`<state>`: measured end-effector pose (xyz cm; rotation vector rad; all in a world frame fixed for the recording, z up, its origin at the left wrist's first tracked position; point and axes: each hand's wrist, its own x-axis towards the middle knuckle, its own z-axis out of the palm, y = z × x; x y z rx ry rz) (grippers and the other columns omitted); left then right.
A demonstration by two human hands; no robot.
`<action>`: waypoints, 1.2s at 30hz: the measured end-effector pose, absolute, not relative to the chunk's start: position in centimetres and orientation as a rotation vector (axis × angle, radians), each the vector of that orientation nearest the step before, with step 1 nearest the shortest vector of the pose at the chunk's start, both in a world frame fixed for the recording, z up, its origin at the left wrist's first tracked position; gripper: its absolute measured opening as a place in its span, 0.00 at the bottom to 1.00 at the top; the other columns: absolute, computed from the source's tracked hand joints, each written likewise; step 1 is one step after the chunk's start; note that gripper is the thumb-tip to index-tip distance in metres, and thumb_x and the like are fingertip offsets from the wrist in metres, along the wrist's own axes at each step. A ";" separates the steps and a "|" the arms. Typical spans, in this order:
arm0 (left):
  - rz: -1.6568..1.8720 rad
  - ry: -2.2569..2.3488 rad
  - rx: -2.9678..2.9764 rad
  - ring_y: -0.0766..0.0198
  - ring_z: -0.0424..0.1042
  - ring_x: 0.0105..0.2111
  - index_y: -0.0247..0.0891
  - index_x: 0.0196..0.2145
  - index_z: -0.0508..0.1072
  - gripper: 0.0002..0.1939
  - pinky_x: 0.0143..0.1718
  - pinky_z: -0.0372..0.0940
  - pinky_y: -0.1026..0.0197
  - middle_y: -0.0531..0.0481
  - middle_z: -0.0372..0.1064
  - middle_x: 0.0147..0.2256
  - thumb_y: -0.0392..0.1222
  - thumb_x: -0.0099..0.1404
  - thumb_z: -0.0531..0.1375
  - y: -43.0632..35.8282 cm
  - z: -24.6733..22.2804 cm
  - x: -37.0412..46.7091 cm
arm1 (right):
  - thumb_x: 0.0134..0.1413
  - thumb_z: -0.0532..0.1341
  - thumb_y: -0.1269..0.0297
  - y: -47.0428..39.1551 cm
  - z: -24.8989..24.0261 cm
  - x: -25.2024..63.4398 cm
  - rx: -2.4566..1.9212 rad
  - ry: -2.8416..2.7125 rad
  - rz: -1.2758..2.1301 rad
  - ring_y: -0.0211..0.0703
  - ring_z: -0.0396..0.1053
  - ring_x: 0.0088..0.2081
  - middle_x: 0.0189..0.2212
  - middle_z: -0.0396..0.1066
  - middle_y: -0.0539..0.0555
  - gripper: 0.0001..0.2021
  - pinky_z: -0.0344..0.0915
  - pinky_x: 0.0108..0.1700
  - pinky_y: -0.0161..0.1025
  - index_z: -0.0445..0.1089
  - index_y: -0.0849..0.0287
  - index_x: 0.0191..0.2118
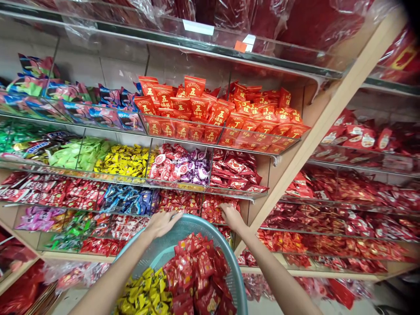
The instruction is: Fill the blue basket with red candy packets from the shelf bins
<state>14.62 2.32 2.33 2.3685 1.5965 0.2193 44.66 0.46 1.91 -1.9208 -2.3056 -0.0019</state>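
A round teal plastic basket (242, 280) is at the bottom centre, with yellow wrapped sweets (147, 291) in its left part and red sweet packets (200, 267) in its right part. My left hand (163, 224) lies over the basket's far rim, its fingers closed there. To the right, my right hand (232, 216) reaches past the rim to a shelf compartment of small red packets (210, 208). Its fingers are curled down at the packets. Whatever lies under those fingertips is hidden.
Glass-fronted shelves hold blue-and-pink packets (111, 96), red pouches with gold characters (193, 105), green sweets (78, 153), yellow sweets (124, 161) and purple sweets (193, 166). A slanting wooden upright (315, 135) separates them from more red-packet shelves (348, 183) on the right.
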 end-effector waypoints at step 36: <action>0.218 1.640 2.335 0.54 0.67 0.43 0.45 0.45 0.69 0.36 0.44 0.57 0.56 0.46 0.71 0.40 0.67 0.57 0.33 2.0 2.3 14.8 | 0.54 0.53 0.58 -3.8 6.0 41.1 -1.269 -1.979 0.636 0.37 0.63 0.30 0.28 0.66 0.52 0.10 0.59 0.33 0.35 0.65 0.59 0.31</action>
